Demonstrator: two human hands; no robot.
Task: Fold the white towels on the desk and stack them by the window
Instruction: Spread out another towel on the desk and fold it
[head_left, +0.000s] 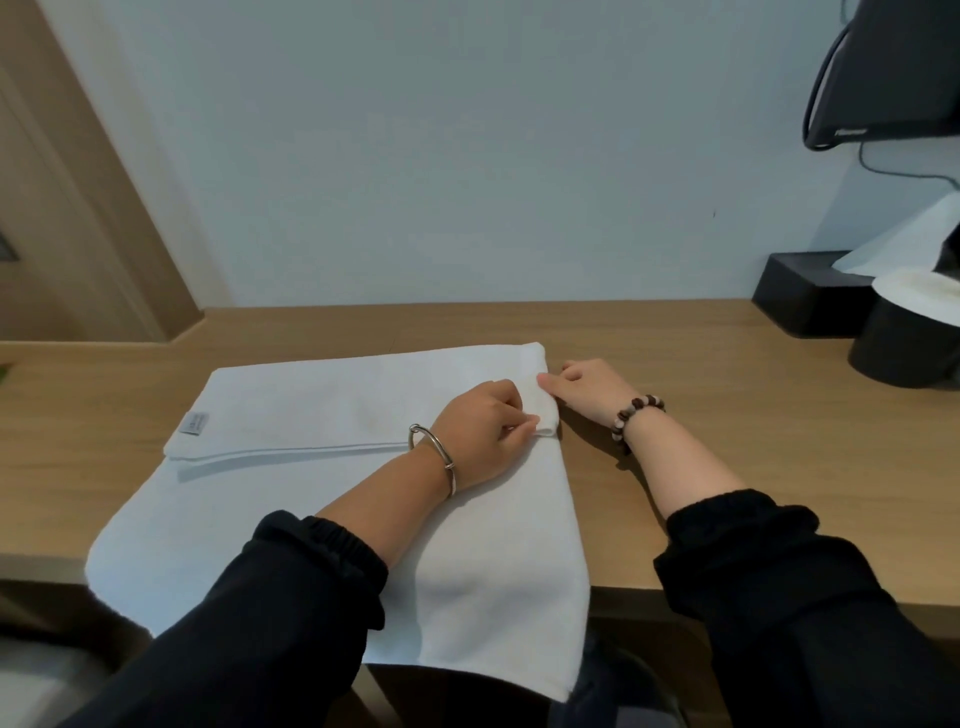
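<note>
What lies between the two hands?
In the head view, only a folded edge of the towel: the left hand pinches it, the right hand touches it.

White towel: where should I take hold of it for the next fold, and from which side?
Probably the right end of the white towel, at the rolled, doubled edge where the flap turns over. The left hand pinches it there and the right hand touches it. Come from the right, over bare desk: that thick lip stands proud.
</note>
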